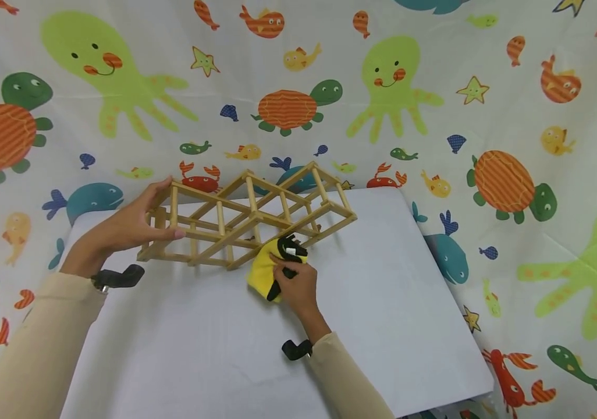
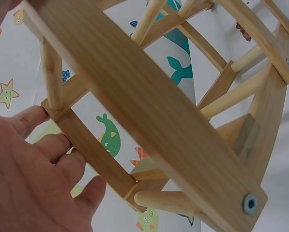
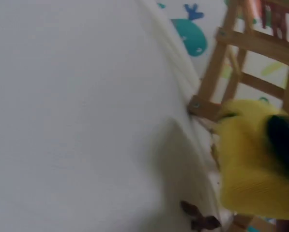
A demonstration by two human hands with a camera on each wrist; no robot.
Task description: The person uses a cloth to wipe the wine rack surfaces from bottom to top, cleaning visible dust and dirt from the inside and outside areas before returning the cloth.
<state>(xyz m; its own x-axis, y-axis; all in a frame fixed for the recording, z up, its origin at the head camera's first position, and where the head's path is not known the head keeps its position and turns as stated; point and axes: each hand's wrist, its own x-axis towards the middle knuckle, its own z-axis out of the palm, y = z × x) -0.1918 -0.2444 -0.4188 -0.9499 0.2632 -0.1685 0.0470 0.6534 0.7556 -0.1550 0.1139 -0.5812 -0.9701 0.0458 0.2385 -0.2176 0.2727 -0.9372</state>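
A lattice rack (image 1: 253, 218) of pale wooden slats and round dowels stands at the back of the white table. My left hand (image 1: 125, 224) grips its left end, thumb in front; the left wrist view shows the fingers (image 2: 62, 154) against a slat of the rack (image 2: 149, 116). With my right hand (image 1: 298, 285) I pinch a yellow cloth (image 1: 263, 273) with black parts, held against the lower front of the rack near its middle. Close up in the right wrist view, the cloth (image 3: 250, 164) covers part of the rack (image 3: 209, 92), and the right hand is mostly hidden.
A white-covered table (image 1: 382, 326) lies under the rack. Behind and around it hangs a curtain (image 1: 434, 52) printed with sea animals. Small brown pieces (image 3: 200, 217) show beside the rack; their kind is unclear.
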